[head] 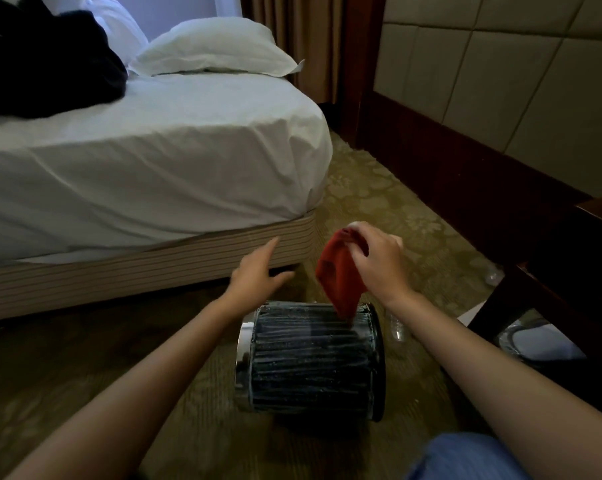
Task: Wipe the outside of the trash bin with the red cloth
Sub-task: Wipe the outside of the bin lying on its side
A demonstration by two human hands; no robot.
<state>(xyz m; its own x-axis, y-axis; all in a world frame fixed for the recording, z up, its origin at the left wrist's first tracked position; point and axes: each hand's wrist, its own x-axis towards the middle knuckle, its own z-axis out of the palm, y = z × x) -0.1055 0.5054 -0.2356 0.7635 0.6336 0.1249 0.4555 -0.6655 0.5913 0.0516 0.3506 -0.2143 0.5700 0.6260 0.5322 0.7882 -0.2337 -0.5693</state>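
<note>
Trash bin (313, 362) on its side on the carpet, near centre. Right hand (379, 261) pinches the red cloth (339, 278), which dangles onto the bin's far edge; left hand (254, 275) hovers beside it, fingers spread, holding nothing. Wiping appears underway; next, press cloth flat against the ribbed wall while steadying the bin.

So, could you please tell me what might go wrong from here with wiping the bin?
The trash bin lies on its side on the carpet with the left hand off it, so it may roll under pressure. The right hand only pinches the red cloth, which may slip loose.
</note>
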